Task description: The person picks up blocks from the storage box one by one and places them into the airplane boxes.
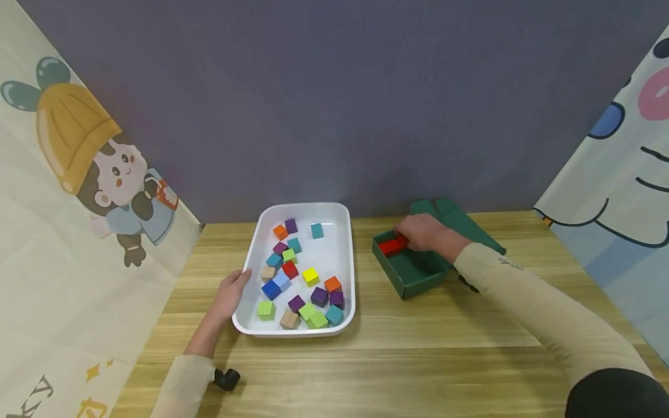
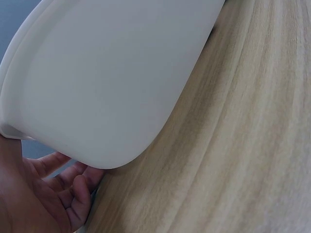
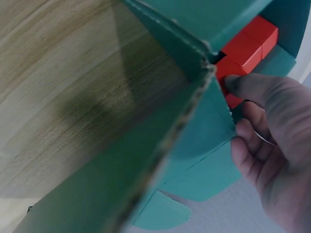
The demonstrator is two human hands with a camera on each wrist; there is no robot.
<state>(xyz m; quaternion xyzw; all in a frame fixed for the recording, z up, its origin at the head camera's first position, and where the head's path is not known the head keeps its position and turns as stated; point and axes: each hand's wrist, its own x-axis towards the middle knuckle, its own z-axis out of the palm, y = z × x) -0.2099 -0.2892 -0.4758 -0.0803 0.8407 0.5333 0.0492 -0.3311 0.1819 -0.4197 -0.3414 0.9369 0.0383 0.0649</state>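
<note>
My left hand (image 1: 228,295) holds the left side of a white plastic tray (image 1: 292,334), thumb at the rim and fingers against the outside wall, as the left wrist view shows. Many small coloured cubes lie loose in the tray, among them a red cube (image 1: 290,269) and a yellow cube (image 1: 310,276). To the tray's right stands an open green cardboard box (image 1: 402,281). My right hand (image 1: 422,232) reaches into it and pinches a red cube (image 3: 227,68) at the end of a row of red cubes (image 3: 250,42) along the box's far wall. The fingertips behind that cube are partly hidden.
The box's green lid (image 1: 465,223) lies folded back behind the right forearm. Both containers stand on a wood-grain table (image 1: 334,377), with a grey wall (image 1: 334,116) at its back edge and printed panels on both sides.
</note>
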